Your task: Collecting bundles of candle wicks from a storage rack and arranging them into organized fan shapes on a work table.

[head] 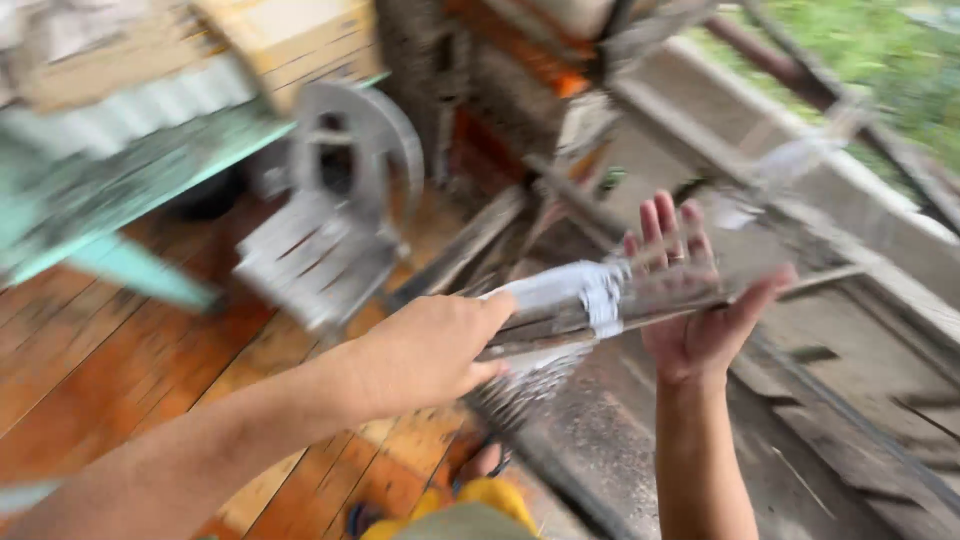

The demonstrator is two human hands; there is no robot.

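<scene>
Left hand (pixel 440 345) grips grey bundle (pixel 585 300); right hand (pixel 700 310) open, supporting it

Item: long, flat grey strip of weathered wood or metal (pixel 640 305), material uncertain through motion blur. A white band wraps its middle section, with a paler sheet-like patch beside it. Pose: held in the air, near level, tilted slightly upward toward the right. Near end gripped inside the closed left hand (pixel 430 350); far portion lies across the open palm and spread fingers of the right hand (pixel 695 310). Below the near end, a pale frayed part hangs down.
</scene>
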